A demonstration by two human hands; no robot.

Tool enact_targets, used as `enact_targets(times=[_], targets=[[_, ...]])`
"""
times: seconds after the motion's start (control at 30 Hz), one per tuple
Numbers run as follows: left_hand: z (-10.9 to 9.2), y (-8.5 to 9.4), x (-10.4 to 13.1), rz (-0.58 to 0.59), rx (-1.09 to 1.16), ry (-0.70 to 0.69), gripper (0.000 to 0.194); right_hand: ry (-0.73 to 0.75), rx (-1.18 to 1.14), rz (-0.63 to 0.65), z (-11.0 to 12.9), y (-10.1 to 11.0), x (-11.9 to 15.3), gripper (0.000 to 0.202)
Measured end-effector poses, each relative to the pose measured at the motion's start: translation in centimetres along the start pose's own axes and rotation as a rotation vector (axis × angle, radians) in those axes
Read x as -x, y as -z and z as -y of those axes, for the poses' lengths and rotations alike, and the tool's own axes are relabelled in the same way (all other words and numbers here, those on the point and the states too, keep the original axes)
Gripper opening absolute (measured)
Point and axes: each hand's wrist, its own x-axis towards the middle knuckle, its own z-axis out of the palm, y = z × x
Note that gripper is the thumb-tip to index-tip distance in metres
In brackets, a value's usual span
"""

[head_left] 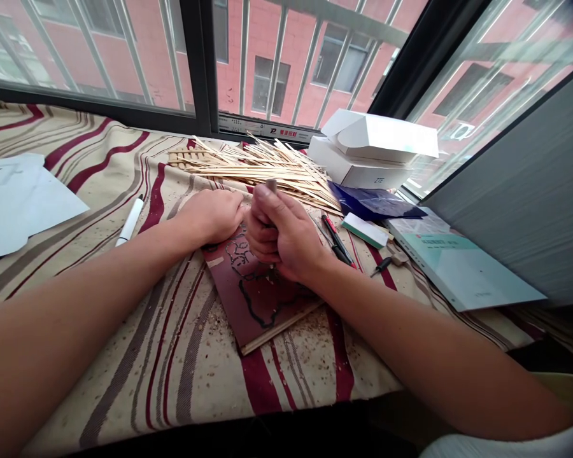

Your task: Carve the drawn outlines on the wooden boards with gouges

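Observation:
A reddish-brown board (258,299) with dark carved or drawn lines lies tilted on the striped cloth, with small chips scattered around it. My left hand (214,215) rests closed on the board's far left corner; what its fingers hold, if anything, is hidden. Over the board's upper right part, my right hand (286,235) is wrapped in a fist round a tool handle (271,185), whose blunt end sticks out above the thumb. The fist hides most of the tool and the spot below it.
Thin wooden sticks (277,166) are piled near the window. White boxes (372,152), a blue sheet (377,202), a book (468,261), pens (337,240) and an eraser-like block (364,230) lie right. A white marker (130,221) and papers (19,203) lie left.

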Motion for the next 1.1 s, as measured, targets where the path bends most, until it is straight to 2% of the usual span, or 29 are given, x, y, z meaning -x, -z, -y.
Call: enact_targets(times=[0.1,0.2,0.27,0.43,0.6,0.77,0.97,1.1], targets=[[0.2,-0.1,0.1,-0.033,0.027,-0.009,0.05,-0.003,-0.006,0.033,0.2,0.1,0.1,0.049],[0.1,0.1,0.3,-0.037,0.05,0.007,0.053,0.07,-0.011,-0.063,0.5,0.2,0.2,0.047],[0.1,0.3,0.5,-0.029,0.035,0.03,0.055,0.068,-0.011,-0.076,0.4,0.3,0.1,0.046],[0.1,0.4,0.5,0.006,-0.014,0.061,0.058,0.027,-0.016,-0.004,-0.7,0.3,-0.1,0.048],[0.1,0.5,0.5,0.039,-0.004,0.079,0.064,0.017,-0.014,-0.004,-0.8,0.3,-0.1,0.048],[0.1,0.3,0.4,0.036,-0.021,0.047,0.053,0.035,-0.019,0.026,-0.8,0.0,-0.1,0.046],[0.0,0.5,0.6,0.037,-0.037,0.039,0.05,-0.124,-0.013,0.071,-0.4,0.2,0.0,0.047],[-0.3,1.1,0.8,0.044,-0.043,0.045,0.057,-0.005,-0.015,-0.006,0.1,0.5,0.1,0.046]])
